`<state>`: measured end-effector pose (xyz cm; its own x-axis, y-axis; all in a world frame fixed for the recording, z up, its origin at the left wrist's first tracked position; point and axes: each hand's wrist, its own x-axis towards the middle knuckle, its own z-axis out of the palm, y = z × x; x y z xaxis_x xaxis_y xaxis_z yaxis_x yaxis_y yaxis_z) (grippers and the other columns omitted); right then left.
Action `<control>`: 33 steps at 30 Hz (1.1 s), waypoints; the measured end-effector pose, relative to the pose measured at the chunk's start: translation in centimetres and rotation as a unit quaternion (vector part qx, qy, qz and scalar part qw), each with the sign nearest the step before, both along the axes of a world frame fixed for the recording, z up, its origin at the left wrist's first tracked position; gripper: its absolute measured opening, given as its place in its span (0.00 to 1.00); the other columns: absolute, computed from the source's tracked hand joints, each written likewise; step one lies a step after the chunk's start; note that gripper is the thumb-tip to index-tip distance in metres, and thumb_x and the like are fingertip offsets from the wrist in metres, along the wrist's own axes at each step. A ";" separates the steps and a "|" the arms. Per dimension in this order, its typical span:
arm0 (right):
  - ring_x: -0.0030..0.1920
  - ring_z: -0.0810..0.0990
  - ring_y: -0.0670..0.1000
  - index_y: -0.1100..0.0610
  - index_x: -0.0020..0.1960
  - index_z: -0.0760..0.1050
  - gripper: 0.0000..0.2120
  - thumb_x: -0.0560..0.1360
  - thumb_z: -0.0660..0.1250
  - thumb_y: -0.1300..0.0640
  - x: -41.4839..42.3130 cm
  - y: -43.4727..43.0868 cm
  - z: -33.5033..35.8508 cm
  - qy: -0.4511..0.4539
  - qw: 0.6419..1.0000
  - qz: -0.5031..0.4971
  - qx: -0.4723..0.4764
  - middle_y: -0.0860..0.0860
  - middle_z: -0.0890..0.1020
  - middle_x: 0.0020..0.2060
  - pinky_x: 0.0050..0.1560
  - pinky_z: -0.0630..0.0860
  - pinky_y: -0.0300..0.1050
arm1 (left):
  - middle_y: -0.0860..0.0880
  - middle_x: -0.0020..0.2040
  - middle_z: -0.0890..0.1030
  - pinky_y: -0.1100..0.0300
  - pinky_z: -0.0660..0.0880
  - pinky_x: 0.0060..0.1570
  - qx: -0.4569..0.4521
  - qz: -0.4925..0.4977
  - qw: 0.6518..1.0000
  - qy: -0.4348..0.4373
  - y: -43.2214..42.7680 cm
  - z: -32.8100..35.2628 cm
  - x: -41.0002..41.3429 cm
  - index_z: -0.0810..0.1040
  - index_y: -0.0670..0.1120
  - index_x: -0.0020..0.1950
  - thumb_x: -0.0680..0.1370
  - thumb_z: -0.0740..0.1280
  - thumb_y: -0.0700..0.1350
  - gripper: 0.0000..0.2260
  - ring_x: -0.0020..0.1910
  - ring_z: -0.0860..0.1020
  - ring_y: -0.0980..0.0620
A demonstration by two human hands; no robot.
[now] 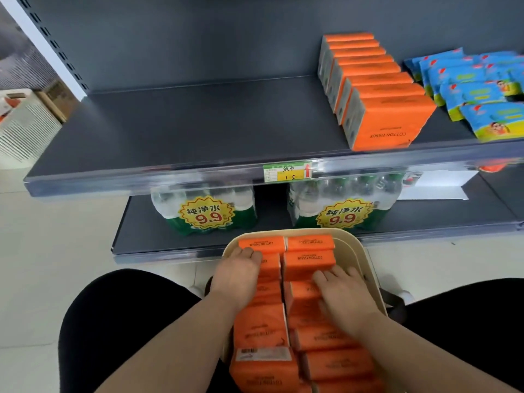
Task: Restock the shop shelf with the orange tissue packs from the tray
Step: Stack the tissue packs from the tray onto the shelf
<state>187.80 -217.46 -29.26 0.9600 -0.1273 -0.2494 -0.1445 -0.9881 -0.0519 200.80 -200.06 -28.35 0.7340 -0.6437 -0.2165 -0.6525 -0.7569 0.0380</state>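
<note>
A cream tray (353, 245) rests on my lap, filled with two columns of orange tissue packs (309, 260). My left hand (236, 275) lies over the left column, fingers curled against the far packs. My right hand (344, 293) lies flat on the right column, fingers spread on top of a pack. Neither hand has lifted a pack. On the dark grey shelf (184, 131) above, a row of several orange packs (377, 92) stands on edge at the right.
Blue wipe packets (476, 89) lie to the right of the orange row. A price tag (287, 173) sits on the shelf's front rail. Bottled water multipacks (204, 211) stand on the lower shelf. A white crate (25, 131) is on the floor at left.
</note>
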 end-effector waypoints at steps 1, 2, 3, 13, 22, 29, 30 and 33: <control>0.61 0.71 0.53 0.49 0.60 0.68 0.15 0.73 0.60 0.55 -0.5 0.0 0.2 -0.010 1.000 -0.001 0.006 0.48 0.77 0.57 0.60 0.64 0.52 | 0.48 0.62 0.74 0.55 0.71 0.57 0.013 0.003 1.000 -0.002 -0.2 -0.2 -0.1 0.69 0.48 0.64 0.78 0.58 0.41 0.14 0.63 0.70 0.48; 0.57 0.74 0.53 0.49 0.57 0.71 0.15 0.70 0.64 0.55 -0.8 -0.1 0.3 -0.017 1.000 -0.002 0.012 0.48 0.79 0.53 0.57 0.68 0.53 | 0.48 0.63 0.73 0.54 0.70 0.59 0.026 0.008 1.000 -0.003 -0.4 -0.5 -0.2 0.68 0.48 0.65 0.79 0.59 0.41 0.15 0.63 0.70 0.47; 0.52 0.77 0.53 0.48 0.53 0.73 0.16 0.66 0.68 0.54 -1.1 -0.2 0.1 -0.022 1.000 -0.004 0.015 0.47 0.81 0.48 0.51 0.72 0.52 | 0.47 0.64 0.73 0.54 0.70 0.60 0.045 0.012 0.999 -0.004 -0.6 -0.7 -0.3 0.68 0.47 0.66 0.78 0.59 0.41 0.15 0.64 0.69 0.47; 0.59 0.73 0.52 0.46 0.63 0.71 0.18 0.73 0.61 0.51 -1.7 -1.6 0.8 -0.045 0.997 -0.041 0.040 0.46 0.77 0.57 0.60 0.68 0.50 | 0.45 0.62 0.75 0.53 0.68 0.61 0.103 -0.002 0.995 -0.006 -1.8 -0.7 0.1 0.69 0.47 0.65 0.76 0.61 0.41 0.17 0.62 0.70 0.45; 0.66 0.69 0.51 0.44 0.69 0.64 0.20 0.77 0.58 0.53 -0.6 -1.9 5.0 -0.129 0.989 -0.064 0.030 0.45 0.73 0.65 0.66 0.62 0.49 | 0.50 0.60 0.74 0.53 0.73 0.54 -0.062 0.004 0.997 -0.035 -0.5 4.3 -0.2 0.68 0.50 0.66 0.76 0.59 0.46 0.18 0.60 0.71 0.48; 0.50 0.80 0.56 0.51 0.57 0.77 0.19 0.67 0.69 0.59 0.1 -2.9 11.9 -0.242 0.968 -0.063 -0.027 0.50 0.81 0.48 0.48 0.74 0.53 | 0.49 0.52 0.79 0.54 0.75 0.47 -0.246 0.037 0.965 -0.079 -0.3 12.5 1.3 0.73 0.52 0.61 0.72 0.63 0.48 0.17 0.53 0.76 0.47; 0.54 0.78 0.56 0.50 0.60 0.75 0.20 0.69 0.68 0.59 0.3 -2.9 13.2 -0.245 0.966 -0.060 -0.046 0.50 0.79 0.52 0.52 0.72 0.53 | 0.48 0.53 0.79 0.53 0.75 0.49 -0.257 0.048 0.961 -0.086 -0.3 13.8 1.6 0.73 0.51 0.62 0.72 0.64 0.47 0.18 0.54 0.76 0.46; 0.63 0.70 0.54 0.48 0.68 0.67 0.23 0.74 0.63 0.59 1.5 -3.4 16.1 -0.249 0.965 -0.048 -0.067 0.48 0.74 0.61 0.58 0.66 0.51 | 0.45 0.55 0.79 0.51 0.74 0.51 -0.277 0.068 0.951 -0.119 -0.4 17.0 3.1 0.72 0.47 0.63 0.73 0.64 0.46 0.19 0.56 0.76 0.43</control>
<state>189.30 -220.88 -13.14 0.9387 -0.2214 0.2641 -0.2265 -0.9739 -0.0112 203.93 -200.49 -11.38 0.8047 -0.5052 0.3118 -0.5895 -0.7419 0.3194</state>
